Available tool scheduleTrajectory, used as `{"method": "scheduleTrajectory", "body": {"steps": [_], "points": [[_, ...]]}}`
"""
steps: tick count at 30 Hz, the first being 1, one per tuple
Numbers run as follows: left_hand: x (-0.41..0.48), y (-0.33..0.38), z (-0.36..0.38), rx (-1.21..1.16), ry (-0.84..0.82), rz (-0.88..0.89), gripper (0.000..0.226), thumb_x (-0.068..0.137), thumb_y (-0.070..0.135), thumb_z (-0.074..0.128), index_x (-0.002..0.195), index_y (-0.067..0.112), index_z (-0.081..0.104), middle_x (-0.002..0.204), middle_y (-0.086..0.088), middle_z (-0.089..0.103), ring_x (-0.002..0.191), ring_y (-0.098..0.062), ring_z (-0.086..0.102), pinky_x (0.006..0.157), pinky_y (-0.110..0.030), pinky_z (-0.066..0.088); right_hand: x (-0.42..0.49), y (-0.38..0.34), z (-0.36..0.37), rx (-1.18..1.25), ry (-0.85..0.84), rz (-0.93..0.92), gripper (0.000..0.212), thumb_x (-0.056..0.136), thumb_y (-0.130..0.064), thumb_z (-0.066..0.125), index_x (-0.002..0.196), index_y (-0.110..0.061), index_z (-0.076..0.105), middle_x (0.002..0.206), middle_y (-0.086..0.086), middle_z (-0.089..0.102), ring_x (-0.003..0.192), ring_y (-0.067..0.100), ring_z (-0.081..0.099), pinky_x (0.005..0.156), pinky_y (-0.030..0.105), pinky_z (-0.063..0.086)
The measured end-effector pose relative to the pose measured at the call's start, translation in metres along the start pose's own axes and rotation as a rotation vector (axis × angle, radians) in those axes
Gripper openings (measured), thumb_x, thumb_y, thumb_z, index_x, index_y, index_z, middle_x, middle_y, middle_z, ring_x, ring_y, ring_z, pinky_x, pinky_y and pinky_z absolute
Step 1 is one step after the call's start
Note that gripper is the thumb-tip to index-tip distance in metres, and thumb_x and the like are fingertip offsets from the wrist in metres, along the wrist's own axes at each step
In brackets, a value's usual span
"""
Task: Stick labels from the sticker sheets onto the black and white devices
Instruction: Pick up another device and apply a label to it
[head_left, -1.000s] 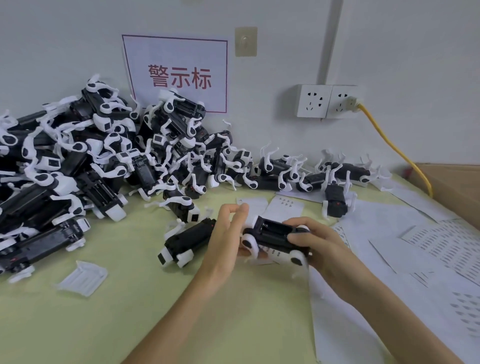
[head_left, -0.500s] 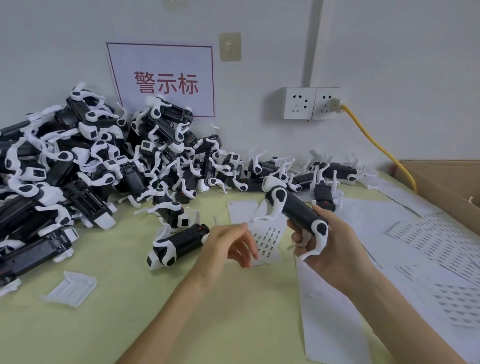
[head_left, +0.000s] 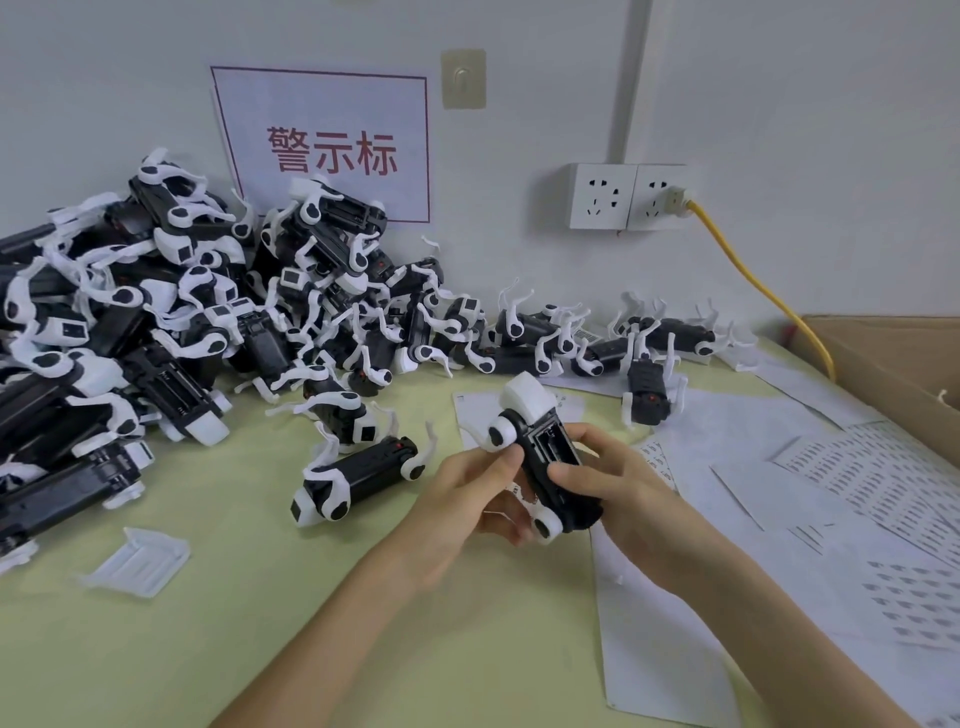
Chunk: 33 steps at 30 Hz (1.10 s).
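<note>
Glossy plastic device (head_left: 545, 467); matt paper sticker sheets (head_left: 852, 467); cardboard box (head_left: 893, 364)

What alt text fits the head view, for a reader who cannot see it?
A person's left hand and right hand hold one black and white device above a pale green table. A big pile of similar devices lies on the left, and white sticker sheets lie on the right.

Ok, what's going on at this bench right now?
A person holds one black and white device above the table with both hands. The left hand grips its side and the right hand wraps round its lower body. Its open compartment faces up. The sticker sheets lie to the right and a pile of devices to the left. I cannot tell whether a label is on it yet.
</note>
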<state>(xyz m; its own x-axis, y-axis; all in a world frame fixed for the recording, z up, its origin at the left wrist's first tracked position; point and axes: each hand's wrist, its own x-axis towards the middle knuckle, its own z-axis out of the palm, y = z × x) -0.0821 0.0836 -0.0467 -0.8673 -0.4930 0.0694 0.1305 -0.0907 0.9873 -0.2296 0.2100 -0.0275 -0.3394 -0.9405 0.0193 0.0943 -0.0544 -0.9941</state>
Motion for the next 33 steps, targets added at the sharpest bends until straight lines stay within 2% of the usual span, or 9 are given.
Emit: {"method": "scheduleTrajectory", "body": {"steps": [3, 7, 11, 14, 17, 20, 25, 28, 33], "points": [[0.0, -0.002, 0.001, 0.04, 0.03, 0.007, 0.061, 0.09, 0.051, 0.063, 0.099, -0.01, 0.063, 0.073, -0.003, 0.066, 0.059, -0.024, 0.064, 0.058, -0.034, 0.055, 0.0, 0.001, 0.004, -0.134, 0.064, -0.049, 0.043, 0.077, -0.033, 0.078, 0.116, -0.019, 0.066, 0.107, 0.011, 0.076, 0.097, 0.026, 0.073, 0.081, 0.029, 0.053], [0.0, -0.002, 0.002, 0.186, -0.013, 0.024, 0.018, 0.089, 0.04, 0.069, 0.095, 0.026, 0.078, 0.076, 0.005, 0.069, 0.069, -0.014, 0.064, 0.061, -0.027, 0.053, -0.001, 0.001, 0.007, -0.155, 0.119, -0.068, 0.037, 0.083, -0.045, 0.078, 0.1, -0.016, 0.063, 0.096, 0.005, 0.077, 0.084, 0.019, 0.073, 0.072, 0.021, 0.052], [-0.001, -0.002, 0.003, 0.206, -0.056, -0.003, 0.021, 0.08, 0.045, 0.076, 0.096, 0.034, 0.079, 0.082, 0.001, 0.073, 0.075, -0.013, 0.067, 0.067, -0.024, 0.053, -0.001, 0.0, 0.006, -0.147, 0.143, -0.05, 0.038, 0.084, -0.052, 0.065, 0.08, -0.016, 0.055, 0.072, -0.007, 0.065, 0.066, 0.009, 0.057, 0.067, 0.024, 0.041], [-0.003, 0.0, 0.003, 0.137, -0.084, -0.035, 0.012, 0.088, 0.034, 0.073, 0.097, 0.032, 0.081, 0.091, -0.004, 0.077, 0.079, -0.017, 0.073, 0.069, -0.025, 0.057, 0.0, 0.0, 0.004, -0.121, 0.131, -0.054, 0.043, 0.088, -0.047, 0.064, 0.084, -0.006, 0.051, 0.075, 0.004, 0.06, 0.071, 0.018, 0.054, 0.069, 0.029, 0.039], [-0.004, 0.003, 0.001, 0.065, -0.081, -0.075, 0.02, 0.092, 0.032, 0.07, 0.105, 0.02, 0.079, 0.099, -0.022, 0.075, 0.083, -0.028, 0.074, 0.073, -0.033, 0.06, 0.002, 0.002, 0.0, -0.098, 0.122, -0.051, 0.034, 0.101, -0.031, 0.055, 0.093, 0.001, 0.053, 0.08, 0.009, 0.059, 0.075, 0.023, 0.053, 0.068, 0.032, 0.038], [-0.004, 0.006, 0.0, -0.001, -0.063, -0.089, 0.037, 0.095, 0.035, 0.064, 0.116, 0.006, 0.071, 0.092, -0.019, 0.074, 0.078, -0.03, 0.071, 0.073, -0.035, 0.059, 0.001, 0.002, 0.0, -0.078, 0.101, -0.045, 0.022, 0.107, -0.017, 0.047, 0.111, -0.002, 0.062, 0.096, 0.013, 0.068, 0.081, 0.025, 0.06, 0.069, 0.028, 0.049], [-0.005, 0.011, 0.0, -0.061, -0.044, -0.087, 0.046, 0.094, 0.04, 0.055, 0.12, 0.004, 0.067, 0.076, -0.014, 0.067, 0.069, -0.028, 0.061, 0.059, -0.029, 0.053, -0.001, -0.001, 0.001, -0.115, 0.01, -0.075, 0.032, 0.105, -0.012, 0.048, 0.134, -0.012, 0.062, 0.128, 0.008, 0.069, 0.118, 0.027, 0.064, 0.099, 0.041, 0.049], [-0.005, 0.013, -0.005, -0.057, -0.038, -0.105, 0.05, 0.094, 0.042, 0.056, 0.124, 0.004, 0.067, 0.075, -0.015, 0.062, 0.068, -0.026, 0.056, 0.056, -0.026, 0.048, -0.002, -0.002, 0.003, -0.259, 0.034, -0.118, 0.034, 0.099, -0.021, 0.061, 0.134, -0.021, 0.063, 0.126, -0.002, 0.07, 0.118, 0.022, 0.062, 0.103, 0.04, 0.049], [-0.004, 0.013, -0.008, -0.119, -0.05, -0.083, 0.036, 0.084, 0.044, 0.077, 0.103, 0.013, 0.076, 0.071, -0.015, 0.067, 0.07, -0.025, 0.057, 0.057, -0.024, 0.044, 0.005, 0.004, 0.002, -0.376, 0.271, -0.18, 0.023, 0.1, -0.024, 0.062, 0.121, -0.033, 0.065, 0.12, -0.011, 0.069, 0.113, 0.009, 0.063, 0.098, 0.031, 0.049]]}}
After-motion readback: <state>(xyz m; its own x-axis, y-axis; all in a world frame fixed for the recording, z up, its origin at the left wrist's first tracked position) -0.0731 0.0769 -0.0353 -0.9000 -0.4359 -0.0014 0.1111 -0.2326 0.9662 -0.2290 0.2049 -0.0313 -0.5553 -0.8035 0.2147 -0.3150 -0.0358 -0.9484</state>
